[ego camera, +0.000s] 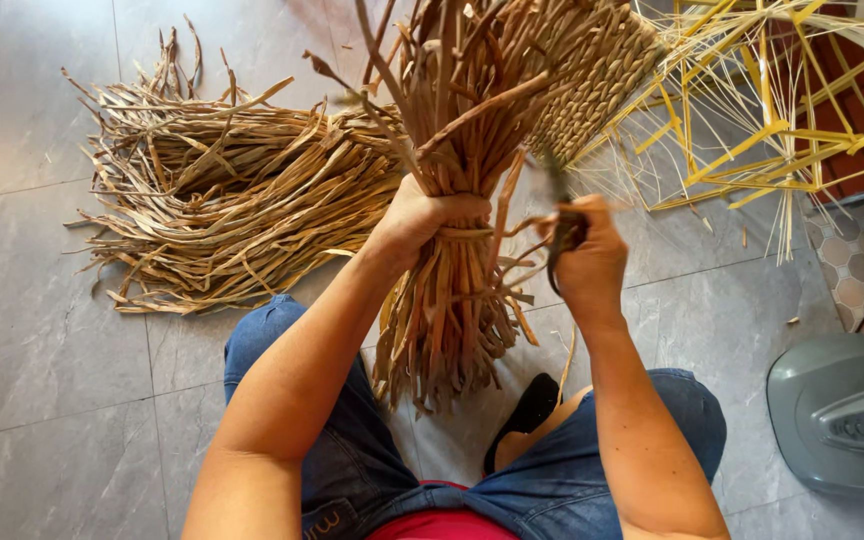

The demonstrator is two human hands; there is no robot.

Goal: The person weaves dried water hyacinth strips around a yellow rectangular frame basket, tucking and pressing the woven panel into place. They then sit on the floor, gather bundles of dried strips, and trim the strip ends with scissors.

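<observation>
Left hand (422, 220) clenched round bundle (452, 290) of dried stalks, upright over lap | right hand (587, 255) closed on dark tool (562, 235) beside it | risk: grip slackens, stalks slip and splay across floor (32, 350)

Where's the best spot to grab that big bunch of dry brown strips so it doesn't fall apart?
Probably at the narrow waist of the bunch, where a strip is wrapped around it and the left hand already squeezes. Come from the left side: the strips fan out loose above and below, and the right hand is busy on the other side.
</observation>
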